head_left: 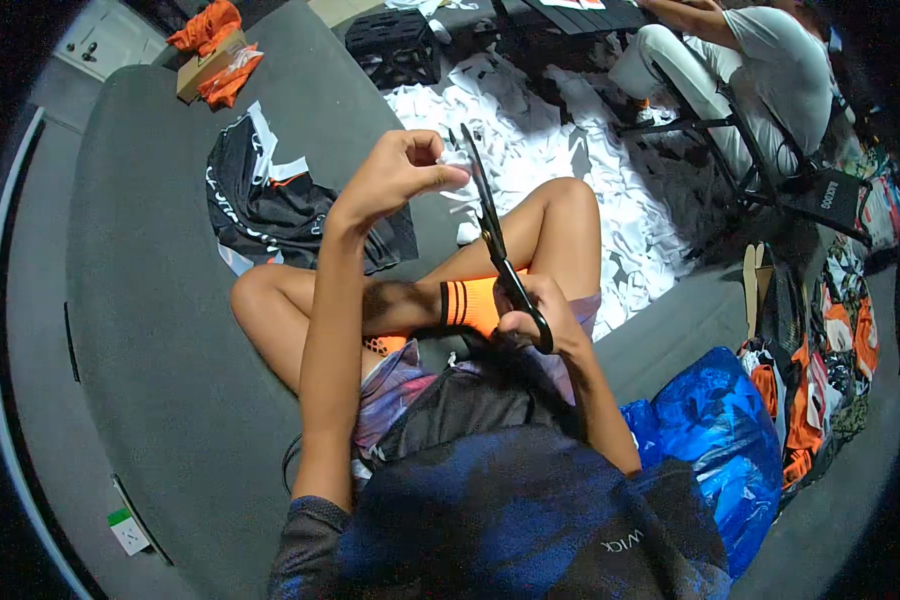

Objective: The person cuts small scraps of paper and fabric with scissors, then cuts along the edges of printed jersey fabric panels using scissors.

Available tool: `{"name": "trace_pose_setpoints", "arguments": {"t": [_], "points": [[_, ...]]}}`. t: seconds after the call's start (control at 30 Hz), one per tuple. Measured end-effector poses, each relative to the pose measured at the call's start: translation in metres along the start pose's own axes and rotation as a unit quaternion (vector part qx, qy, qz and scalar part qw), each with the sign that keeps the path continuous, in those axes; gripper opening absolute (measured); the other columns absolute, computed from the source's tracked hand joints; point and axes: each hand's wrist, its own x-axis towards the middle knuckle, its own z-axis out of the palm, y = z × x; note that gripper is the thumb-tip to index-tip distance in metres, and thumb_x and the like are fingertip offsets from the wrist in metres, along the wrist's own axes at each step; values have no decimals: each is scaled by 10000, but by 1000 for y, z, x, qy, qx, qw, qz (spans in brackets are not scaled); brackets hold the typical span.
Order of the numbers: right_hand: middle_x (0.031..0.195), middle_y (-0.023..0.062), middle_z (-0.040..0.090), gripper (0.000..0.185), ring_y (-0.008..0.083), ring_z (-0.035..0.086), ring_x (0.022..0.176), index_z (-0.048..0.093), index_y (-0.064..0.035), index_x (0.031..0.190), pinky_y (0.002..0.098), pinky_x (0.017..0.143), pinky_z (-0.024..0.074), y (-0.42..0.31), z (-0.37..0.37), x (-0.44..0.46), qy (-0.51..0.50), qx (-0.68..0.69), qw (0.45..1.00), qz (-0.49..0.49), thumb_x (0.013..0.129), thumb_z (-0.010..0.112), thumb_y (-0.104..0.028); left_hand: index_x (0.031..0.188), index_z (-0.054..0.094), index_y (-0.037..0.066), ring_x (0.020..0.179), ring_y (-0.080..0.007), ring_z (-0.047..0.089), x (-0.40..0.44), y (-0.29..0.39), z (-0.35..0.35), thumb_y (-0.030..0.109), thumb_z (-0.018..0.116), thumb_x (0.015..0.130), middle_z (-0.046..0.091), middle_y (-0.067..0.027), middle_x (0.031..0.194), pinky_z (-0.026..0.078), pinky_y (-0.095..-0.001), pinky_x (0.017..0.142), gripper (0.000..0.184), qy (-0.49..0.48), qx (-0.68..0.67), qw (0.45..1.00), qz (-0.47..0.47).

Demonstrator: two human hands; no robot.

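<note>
My left hand (395,180) is raised in front of me, thumb and fingers pinched on a small white scrap (457,172) that looks like cloth or paper. Just right of that scrap rise the blades of long black scissors (488,222), slightly parted at the tips. My right hand (548,318) grips their handles, low near my orange sock (470,305). Left of my knees, a black garment (265,215) with white lettering and white pieces on it lies on the grey seat.
White scraps (620,200) cover the floor ahead. A seated person (770,70) is at the far right by a dark table (595,17). Beside me are a blue plastic bag (720,430) and piled clothes (805,410). Orange bundles (208,25) sit at the back left.
</note>
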Motion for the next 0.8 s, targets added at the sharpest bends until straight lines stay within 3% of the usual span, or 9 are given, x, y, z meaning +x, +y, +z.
{"name": "trace_pose_setpoints", "arguments": {"t": [0.13, 0.27, 0.4, 0.5, 0.8], "points": [[552, -43, 422, 484, 66, 404, 453, 455, -57, 661, 219, 413, 321, -8, 1, -4, 44, 23, 997, 51, 768, 725, -445, 719, 551, 58, 671, -22, 528, -1, 9, 3, 87, 716, 777, 587, 33, 729, 420, -180, 584, 177, 11, 68, 998, -15], [593, -26, 459, 505, 71, 447, 513, 472, -51, 716, 221, 456, 355, 14, -2, -7, 28, 33, 996, 77, 766, 699, -499, 661, 498, 51, 609, -31, 468, 6, -3, 15, 118, 741, 745, 496, 49, 632, 369, -202, 531, 266, 18, 28, 999, 10], [649, -9, 474, 546, 83, 472, 590, 471, -50, 761, 233, 512, 380, 27, 0, -12, -25, 101, 994, 20, 762, 666, -559, 664, 506, 45, 636, -38, 497, 8, -11, 20, 121, 736, 751, 523, 39, 644, 391, -200, 563, 257, -4, -24, 1000, 4], [626, -6, 449, 464, 103, 448, 593, 473, -36, 738, 278, 529, 374, 35, 0, -11, -18, 46, 999, -7, 784, 679, -449, 709, 531, 48, 666, -43, 540, 9, -16, 17, 97, 720, 775, 575, 23, 706, 430, -197, 591, 206, -17, -23, 1000, 12], [609, -3, 439, 511, 103, 432, 588, 483, -35, 696, 292, 516, 357, 11, 1, -13, 28, -62, 997, 33, 696, 749, -471, 752, 538, 46, 695, -59, 582, 1, -7, 12, 67, 693, 800, 609, 3, 756, 477, -203, 633, 163, -13, -64, 998, 12]]}}
